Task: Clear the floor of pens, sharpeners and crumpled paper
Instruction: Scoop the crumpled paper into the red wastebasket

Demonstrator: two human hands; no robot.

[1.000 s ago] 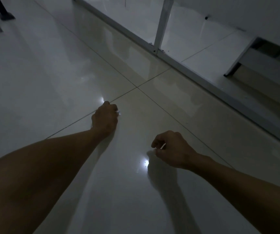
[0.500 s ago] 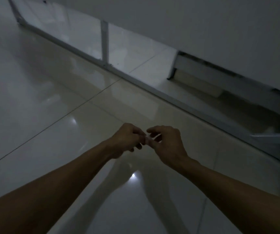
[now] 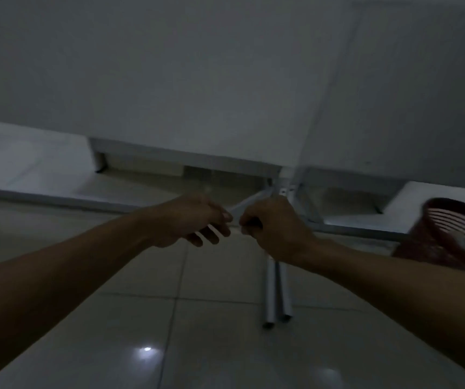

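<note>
My left hand (image 3: 192,220) and my right hand (image 3: 276,228) meet fingertip to fingertip above the tiled floor (image 3: 113,332), at mid frame. The left thumb and forefinger are pinched together, with the other fingers loosely curled below. The right hand is closed like a fist. A small pale item (image 3: 234,221) shows between the two sets of fingertips. The room is too dim to tell what the item is or which hand bears it. No pens, sharpeners or crumpled paper show on the floor in view.
A dark red slatted basket (image 3: 450,237) stands tilted at the right edge. Two grey metal tubes (image 3: 277,299) lie side by side on the floor below my right hand. A white metal frame rail (image 3: 57,196) runs along the base of the wall.
The view swung up and to the right, bringing the basket and tubes into sight. My hands rose from the floor, came together and stay joined at the fingertips.
</note>
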